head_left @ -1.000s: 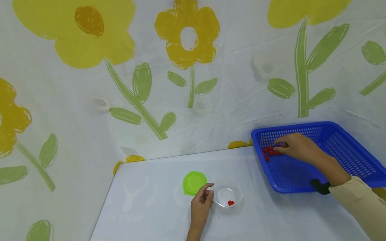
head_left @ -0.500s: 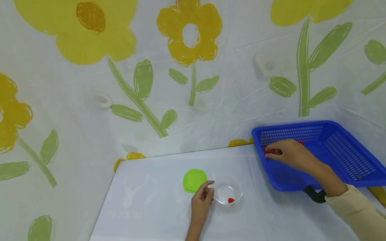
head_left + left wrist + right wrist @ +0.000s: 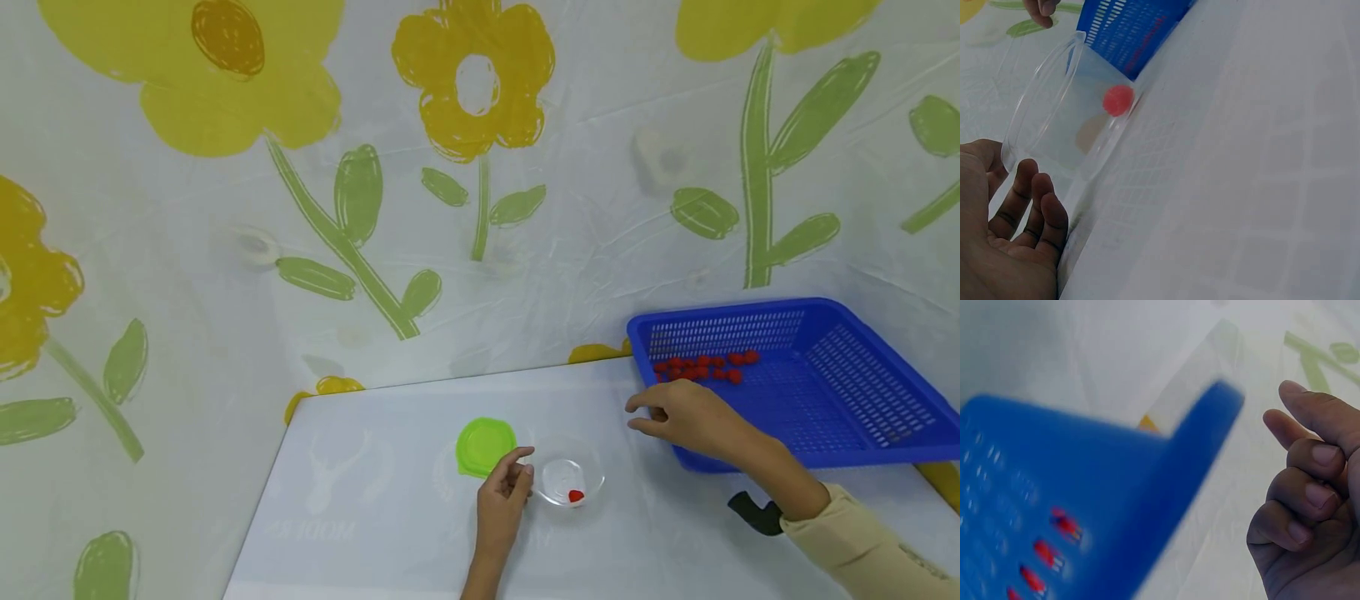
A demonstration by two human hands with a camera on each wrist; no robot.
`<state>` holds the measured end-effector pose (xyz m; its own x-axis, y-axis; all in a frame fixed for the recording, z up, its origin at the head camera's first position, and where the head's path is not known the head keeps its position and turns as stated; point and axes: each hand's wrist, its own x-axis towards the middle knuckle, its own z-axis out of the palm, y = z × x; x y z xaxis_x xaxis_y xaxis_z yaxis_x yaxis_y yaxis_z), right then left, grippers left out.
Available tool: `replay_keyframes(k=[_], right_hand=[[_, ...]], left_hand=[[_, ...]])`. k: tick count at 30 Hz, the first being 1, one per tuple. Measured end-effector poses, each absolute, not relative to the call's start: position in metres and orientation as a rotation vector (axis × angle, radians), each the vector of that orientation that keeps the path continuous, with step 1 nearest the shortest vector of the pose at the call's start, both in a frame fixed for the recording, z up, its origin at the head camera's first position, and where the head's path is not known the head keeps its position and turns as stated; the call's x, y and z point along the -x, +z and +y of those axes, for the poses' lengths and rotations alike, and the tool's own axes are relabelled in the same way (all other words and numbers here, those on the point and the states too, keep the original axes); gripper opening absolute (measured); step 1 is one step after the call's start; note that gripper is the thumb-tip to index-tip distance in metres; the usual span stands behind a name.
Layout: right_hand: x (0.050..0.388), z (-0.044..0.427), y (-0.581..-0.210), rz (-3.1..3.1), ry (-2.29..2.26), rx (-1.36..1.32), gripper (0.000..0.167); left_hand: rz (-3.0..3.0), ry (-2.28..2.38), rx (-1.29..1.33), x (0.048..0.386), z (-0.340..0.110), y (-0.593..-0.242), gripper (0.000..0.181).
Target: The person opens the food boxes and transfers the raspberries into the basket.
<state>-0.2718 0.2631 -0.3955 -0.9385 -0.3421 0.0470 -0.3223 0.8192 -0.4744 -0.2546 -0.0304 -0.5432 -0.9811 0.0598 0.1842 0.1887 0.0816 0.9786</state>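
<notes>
My left hand (image 3: 501, 504) pinches the near-left rim of a clear, round plastic container (image 3: 561, 458) between thumb and forefinger. Inside it lies a single small, red, bumpy, raspberry-like piece (image 3: 1119, 100). Just behind that hand is a lime-green lid (image 3: 486, 447), flat on the table. My right hand (image 3: 693, 417) hovers over the front-left rim of a blue plastic basket (image 3: 787, 433). Its thumb and forefinger reach out with a gap at the tips, while the other fingers curl in. No red shows in it, though its curled fingers may hide something small.
Several more red pieces (image 3: 703, 367) lie along the basket's back-left side. Behind the white table (image 3: 390, 500) hangs a flower-printed curtain (image 3: 585, 208). A black strap piece (image 3: 753, 512) sticks out near my right wrist.
My right hand has lifted from the red pieces and drawn out of the basket, leftward and nearer to me, uncovering them. The left hand and the container stay put.
</notes>
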Motion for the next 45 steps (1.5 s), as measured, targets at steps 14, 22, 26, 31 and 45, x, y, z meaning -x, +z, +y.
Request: replay_keyframes(k=[14, 22, 26, 31, 45], right_hand=[[0.266, 0.228, -0.419, 2.859, -0.783, 0.743, 0.017], [0.267, 0.210, -0.435, 2.804, -0.764, 0.869, 0.016], [0.267, 0.201, -0.439, 2.767, -0.752, 0.887, 0.015], [0.270, 0.190, -0.443, 2.755, -0.627, 0.902, 0.015], [0.273, 0.163, -0.448, 2.816, -0.187, 0.930, 0.015]], left_hand=[[-2.244, -2.072, 0.236, 0.255, -0.031, -0.541, 0.022], [-2.199, -2.064, 0.310, 0.256, -0.029, -0.543, 0.023], [-2.214, -2.072, 0.294, 0.256, -0.029, -0.542, 0.023], [-2.234, -2.074, 0.277, 0.255, -0.031, -0.541, 0.022], [-2.205, -2.084, 0.325, 0.253, -0.031, -0.540, 0.023]])
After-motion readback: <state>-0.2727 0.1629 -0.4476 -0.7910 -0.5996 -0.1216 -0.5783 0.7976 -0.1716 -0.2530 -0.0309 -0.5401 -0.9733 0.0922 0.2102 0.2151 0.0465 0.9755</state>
